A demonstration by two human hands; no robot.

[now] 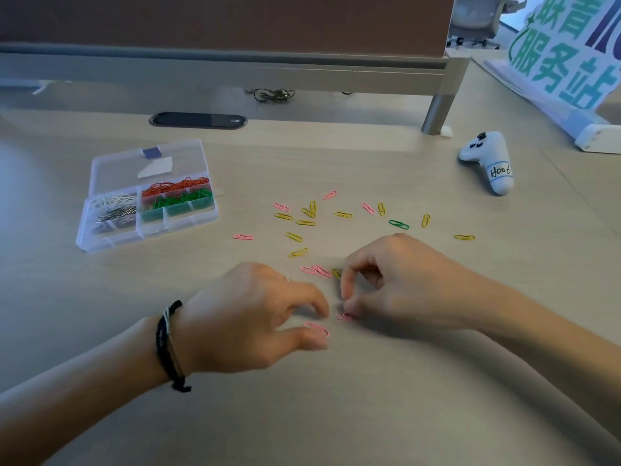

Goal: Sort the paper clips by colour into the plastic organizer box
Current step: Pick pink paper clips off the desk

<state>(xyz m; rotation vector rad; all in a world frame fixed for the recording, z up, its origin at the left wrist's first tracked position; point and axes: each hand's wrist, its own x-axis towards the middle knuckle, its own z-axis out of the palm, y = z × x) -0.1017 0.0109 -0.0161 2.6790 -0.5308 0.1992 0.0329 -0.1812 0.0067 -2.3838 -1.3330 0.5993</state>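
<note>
A clear plastic organizer box (188, 227) stands open at the left, holding white and silver clips (112, 208), orange clips (174, 186) and green clips (181, 200) in separate compartments. Several loose yellow clips (305, 223) and pink clips (280, 206) and one green clip (399, 224) lie scattered on the table beyond my hands. My right hand (403, 284) pinches a pink paper clip (346, 316) against the table with thumb and index finger. My left hand (262, 314) hovers with thumb and index finger apart around another pink clip (316, 328); the thumb tip touches it.
A white game controller (487, 163) lies at the right. A dark cable grommet (198, 120) sits at the back, a metal partition leg (437, 112) behind it to the right, and a printed sign (571, 62) leans at the far right.
</note>
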